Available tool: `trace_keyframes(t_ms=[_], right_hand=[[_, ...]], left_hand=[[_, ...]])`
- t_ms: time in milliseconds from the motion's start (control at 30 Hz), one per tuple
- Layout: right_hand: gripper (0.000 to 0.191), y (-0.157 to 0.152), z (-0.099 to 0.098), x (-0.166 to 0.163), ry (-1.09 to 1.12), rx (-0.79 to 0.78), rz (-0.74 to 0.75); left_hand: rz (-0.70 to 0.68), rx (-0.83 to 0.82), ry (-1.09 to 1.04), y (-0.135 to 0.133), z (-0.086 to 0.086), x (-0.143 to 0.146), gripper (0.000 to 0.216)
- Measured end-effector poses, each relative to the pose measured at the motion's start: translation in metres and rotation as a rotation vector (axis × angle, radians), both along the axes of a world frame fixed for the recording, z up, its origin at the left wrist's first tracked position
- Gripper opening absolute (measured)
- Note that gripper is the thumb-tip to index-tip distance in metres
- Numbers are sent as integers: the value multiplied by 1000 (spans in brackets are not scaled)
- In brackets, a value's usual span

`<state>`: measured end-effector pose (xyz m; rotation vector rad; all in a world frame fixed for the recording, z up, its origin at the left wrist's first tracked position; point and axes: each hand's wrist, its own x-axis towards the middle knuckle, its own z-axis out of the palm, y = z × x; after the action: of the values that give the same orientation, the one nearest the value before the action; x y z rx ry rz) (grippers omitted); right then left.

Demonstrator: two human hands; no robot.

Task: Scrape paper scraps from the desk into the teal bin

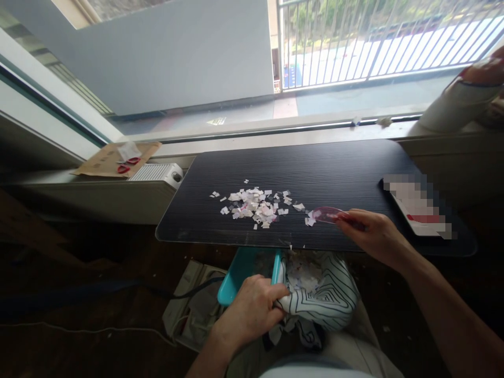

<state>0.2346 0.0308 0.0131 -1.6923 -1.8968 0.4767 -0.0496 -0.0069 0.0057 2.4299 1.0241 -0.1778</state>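
Observation:
My right hand is closed round the handle of a flat, pink see-through tool, perhaps a comb; no teeth can be made out. Its far end touches a few paper scraps on the dark table. To the left of it lies a loose pile of small white and pinkish paper scraps. Below the table's near edge, my left hand grips the rim of a teal bin together with the edge of a patterned bag. Paper scraps show inside the bag's open mouth.
A phone-like slab, partly blurred out, lies at the table's right. Red-handled scissors rest on a brown envelope on the left sill, beside a white radiator. A cable crosses the floor.

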Motion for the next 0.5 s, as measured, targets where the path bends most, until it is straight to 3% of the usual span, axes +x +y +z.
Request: trace_keyframes(t_ms=[200, 333, 500], right_hand=[[26, 0, -1, 6, -18, -85, 7], [28, 5, -4, 5, 54, -32, -57], [31, 13, -6, -2, 32, -55, 23]], left_hand=[[6, -12, -16, 1, -3, 1, 6], [-4, -23, -16, 3, -4, 2, 6], [-17, -14, -21, 4, -5, 4, 4]])
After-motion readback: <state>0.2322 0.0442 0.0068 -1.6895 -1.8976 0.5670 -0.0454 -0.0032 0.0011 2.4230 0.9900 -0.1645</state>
